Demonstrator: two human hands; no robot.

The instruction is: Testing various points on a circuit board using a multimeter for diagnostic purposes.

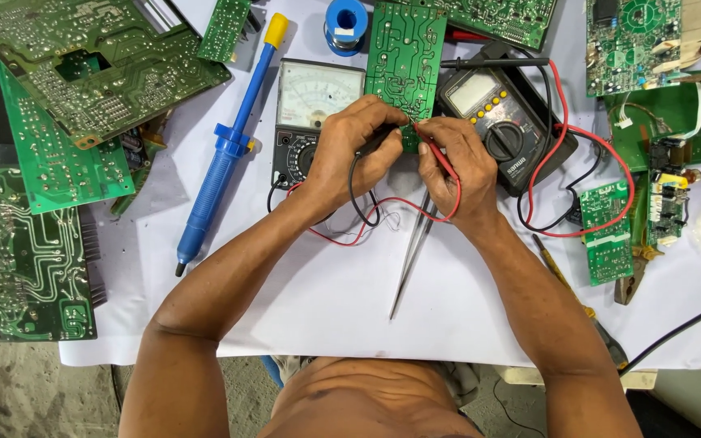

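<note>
Head view: left hand (349, 154) fingers around black probe, right hand (453, 173) pinching red probe (436, 151), tips hidden against green board (402, 57).

Electronics repair workshop: green printed circuit boards (83, 73), a black digital multimeter (503, 130) and a blue plastic desoldering pump (225, 146) cover the white-sheeted bench (326, 300)

Light: bright, even daylight, no clear direction
Shadows: faint, soft, close under the hands on the white table (350, 300)
Glare: mild, upper right
Focus: sharp throughout
Edges: slight wide-angle bending
</note>
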